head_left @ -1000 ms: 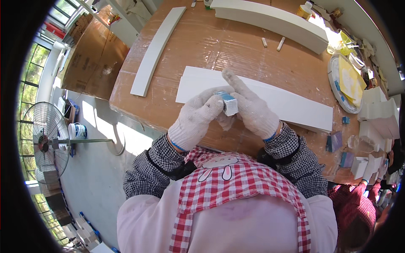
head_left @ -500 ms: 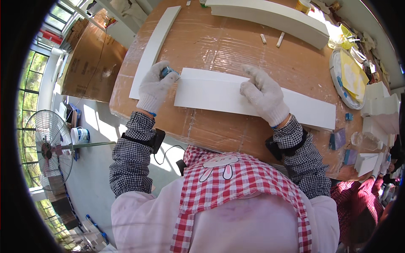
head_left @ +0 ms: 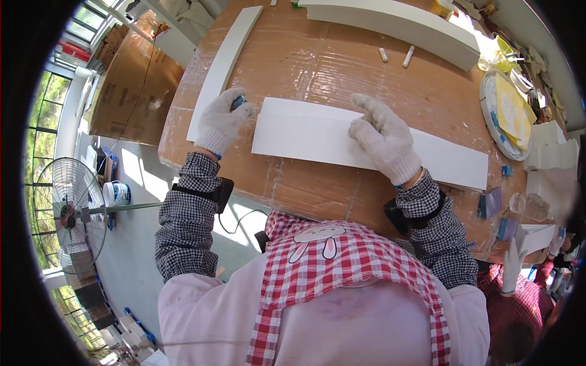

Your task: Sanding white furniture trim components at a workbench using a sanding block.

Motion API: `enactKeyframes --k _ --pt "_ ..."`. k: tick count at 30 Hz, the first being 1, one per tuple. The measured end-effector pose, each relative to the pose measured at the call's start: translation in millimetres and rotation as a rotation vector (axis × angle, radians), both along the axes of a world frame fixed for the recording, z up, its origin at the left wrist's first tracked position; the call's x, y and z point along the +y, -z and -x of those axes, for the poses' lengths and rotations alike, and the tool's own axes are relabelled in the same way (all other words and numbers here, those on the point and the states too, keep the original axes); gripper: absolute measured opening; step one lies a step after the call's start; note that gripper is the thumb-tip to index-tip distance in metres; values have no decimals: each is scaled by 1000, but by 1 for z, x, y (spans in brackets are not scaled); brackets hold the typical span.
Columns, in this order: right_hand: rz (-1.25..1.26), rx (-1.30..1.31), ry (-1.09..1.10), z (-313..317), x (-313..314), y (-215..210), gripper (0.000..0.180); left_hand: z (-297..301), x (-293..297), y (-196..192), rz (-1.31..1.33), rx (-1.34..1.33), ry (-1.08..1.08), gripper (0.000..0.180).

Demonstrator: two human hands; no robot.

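Note:
A long white panel (head_left: 311,135) with a lengthwise step lies across the table in front of me. Beyond its left end, my left hand (head_left: 223,119), in a white knit glove, is closed around a small blue block (head_left: 238,102), mostly hidden by the fingers. My gloved right hand (head_left: 384,137) is over the panel's middle, thumb and forefinger apart with nothing seen between them. Its forefinger reaches past the far edge; whether the palm presses on the panel is hidden.
A narrow white strip (head_left: 229,58) lies at the left of the plastic-covered table (head_left: 293,183). Another white piece (head_left: 397,29) lies at the far side, near two short white sticks (head_left: 408,57). Blue blocks (head_left: 489,202) and a round tray (head_left: 492,110) stand right. A co-worker's gloved hand (head_left: 513,267) shows lower right.
My left hand has drawn slightly left, away from the panel's end, still holding the blue block. My right hand keeps its pose. A co-worker's gloved hand has come up at the right.

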State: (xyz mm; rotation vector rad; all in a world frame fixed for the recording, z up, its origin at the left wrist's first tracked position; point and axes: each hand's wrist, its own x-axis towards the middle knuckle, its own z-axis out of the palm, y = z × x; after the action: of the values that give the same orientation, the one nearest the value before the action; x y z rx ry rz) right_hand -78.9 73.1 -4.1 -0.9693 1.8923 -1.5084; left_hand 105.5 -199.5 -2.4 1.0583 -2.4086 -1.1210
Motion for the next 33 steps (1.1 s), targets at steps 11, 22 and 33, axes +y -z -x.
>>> enactKeyframes --k 11,22,33 --pt "238 68 39 -4 5 9 66 29 83 -42 -287 325 107 44" --pt "-251 411 42 21 66 -38 46 68 161 -36 -733 260 366 58" --pt "153 373 329 -1 70 -50 40 94 209 -42 -1582 553 545 69"
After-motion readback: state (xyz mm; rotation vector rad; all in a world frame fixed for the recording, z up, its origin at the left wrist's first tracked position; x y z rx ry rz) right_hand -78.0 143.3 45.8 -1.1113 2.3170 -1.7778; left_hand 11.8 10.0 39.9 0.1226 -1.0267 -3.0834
